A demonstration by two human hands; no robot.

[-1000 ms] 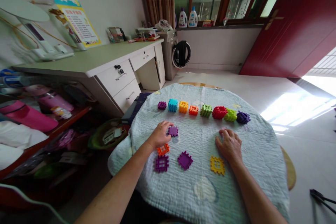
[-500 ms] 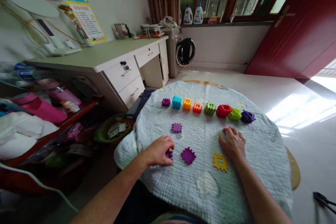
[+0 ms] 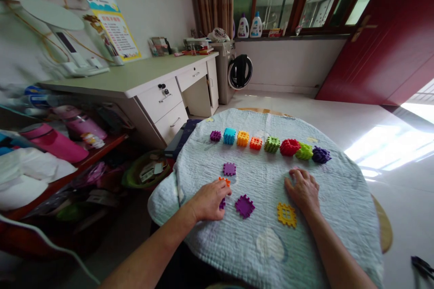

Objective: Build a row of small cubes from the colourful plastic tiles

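My left hand is low over the cloth, fingers bent around an orange notched toy tile whose upper edge sticks out past the fingers. Below those fingers, part of a purple tile shows beside my thumb; the rest is hidden. Another purple tile lies flat just beyond, and a darker purple one is to the right. My right hand rests on the cloth with thumb and fingers apart, holding nothing. Near its wrist lies a yellow window-pattern tile.
A row of notched blocks crosses the far side of the cloth-covered table, from a small purple block past a blue cube and a red block to a dark purple block. A desk and cluttered shelf stand left.
My left hand has shifted slightly right, and the orange tile has moved with it, showing more of its edge. My right hand stays in place. The view has tilted slightly.
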